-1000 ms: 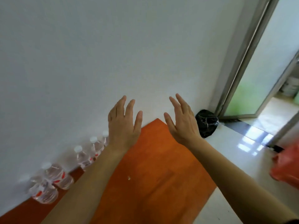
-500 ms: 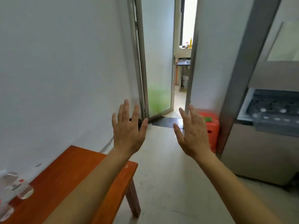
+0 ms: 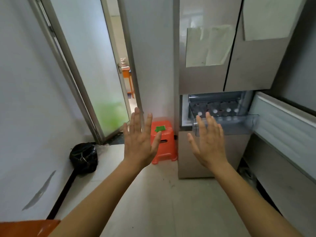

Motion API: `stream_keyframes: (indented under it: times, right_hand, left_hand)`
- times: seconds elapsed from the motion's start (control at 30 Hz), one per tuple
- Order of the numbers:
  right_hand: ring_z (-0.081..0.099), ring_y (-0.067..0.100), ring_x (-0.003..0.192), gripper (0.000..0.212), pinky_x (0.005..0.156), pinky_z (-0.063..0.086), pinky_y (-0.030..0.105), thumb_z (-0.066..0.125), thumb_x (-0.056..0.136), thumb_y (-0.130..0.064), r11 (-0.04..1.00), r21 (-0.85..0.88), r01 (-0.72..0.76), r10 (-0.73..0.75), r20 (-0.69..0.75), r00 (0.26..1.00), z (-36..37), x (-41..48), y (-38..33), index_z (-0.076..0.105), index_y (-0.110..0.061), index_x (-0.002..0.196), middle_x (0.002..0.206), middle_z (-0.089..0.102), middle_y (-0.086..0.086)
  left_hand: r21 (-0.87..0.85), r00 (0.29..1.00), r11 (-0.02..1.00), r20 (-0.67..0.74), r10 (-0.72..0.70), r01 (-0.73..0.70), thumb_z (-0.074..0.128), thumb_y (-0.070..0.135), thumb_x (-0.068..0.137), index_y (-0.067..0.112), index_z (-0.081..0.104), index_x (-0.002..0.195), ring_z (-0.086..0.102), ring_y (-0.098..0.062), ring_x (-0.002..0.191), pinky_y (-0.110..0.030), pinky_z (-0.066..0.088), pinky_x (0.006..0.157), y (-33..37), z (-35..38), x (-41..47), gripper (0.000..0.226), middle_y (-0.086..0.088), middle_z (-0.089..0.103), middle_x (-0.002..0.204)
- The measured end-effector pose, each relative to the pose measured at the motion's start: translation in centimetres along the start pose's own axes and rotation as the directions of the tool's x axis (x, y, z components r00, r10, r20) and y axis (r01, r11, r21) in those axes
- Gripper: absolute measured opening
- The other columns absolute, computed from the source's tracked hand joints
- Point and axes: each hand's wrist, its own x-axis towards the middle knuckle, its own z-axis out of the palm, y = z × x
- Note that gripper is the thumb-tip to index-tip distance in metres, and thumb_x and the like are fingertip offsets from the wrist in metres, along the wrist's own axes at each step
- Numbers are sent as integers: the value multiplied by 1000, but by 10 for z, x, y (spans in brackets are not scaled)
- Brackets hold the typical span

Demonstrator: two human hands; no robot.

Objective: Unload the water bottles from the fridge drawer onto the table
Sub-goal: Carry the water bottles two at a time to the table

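My left hand [image 3: 138,141] and right hand [image 3: 210,142] are both raised before me, backs toward me, fingers straight and spread wide, holding nothing and touching nothing. The bottles [image 3: 228,110] stand in the drawer [image 3: 239,125], which is open below the two closed upper doors of the fridge [image 3: 205,79]; only their white caps show, blurred. A corner of the table [image 3: 25,228] shows at lower left, well apart from the drawer, with an orange stool [image 3: 163,142] beside the fridge and a black bag [image 3: 83,157] against the wall.
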Motion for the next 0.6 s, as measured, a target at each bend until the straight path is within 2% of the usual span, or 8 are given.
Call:
stream_keyframes:
  times: [0.17, 0.27, 0.37, 0.5, 0.6]
  right_hand:
    - [11, 30, 152, 71, 121, 17, 55, 45, 97, -50, 995, -86, -40, 44, 47, 998, 37, 44, 82, 20, -20, 156, 164, 11, 14]
    - [15, 32, 151, 71, 120, 19, 56, 38, 96, -54, 986, -151, -74, 87, 87, 992, 51, 81, 135, 23, -19, 156, 163, 14, 15]
    - [14, 32, 151, 71, 121, 15, 52, 32, 96, -56, 968, -218, -123, 145, 87, 986, 54, 123, 187, 23, -19, 156, 164, 12, 14]
    - [16, 33, 150, 69, 119, 17, 53, 46, 98, -50, 943, -241, -231, 243, 22, 970, 45, 162, 257, 22, -20, 156, 164, 12, 14]
    - [17, 33, 149, 71, 119, 19, 51, 46, 98, -50, 922, -252, -294, 305, 7, 952, 37, 173, 309, 20, -21, 157, 163, 15, 16]
  left_hand:
    - [-8, 997, 1000, 75, -7, 7, 29, 60, 98, 26, 15, 157, 0, -30, 153, -61, 17, 118, 29, 103, 71, 70, -10, -5, 166]
    - [-18, 988, 1000, 152, -15, 18, 24, 66, 97, 28, 12, 157, -3, -29, 153, -59, 12, 120, 58, 160, 128, 72, -8, -6, 166]
    - [-69, 978, 996, 196, 74, -62, 23, 66, 98, 28, 5, 158, -12, -27, 152, -56, 6, 122, 97, 204, 184, 73, -6, -16, 165]
    - [-119, 951, 979, 243, 189, -164, 19, 64, 98, 27, -1, 158, -16, -26, 151, -56, 5, 122, 159, 251, 251, 73, -8, -22, 163]
    - [-158, 931, 966, 274, 240, -203, 19, 64, 99, 25, -1, 158, -13, -27, 152, -55, 5, 122, 205, 285, 282, 74, -8, -22, 163]
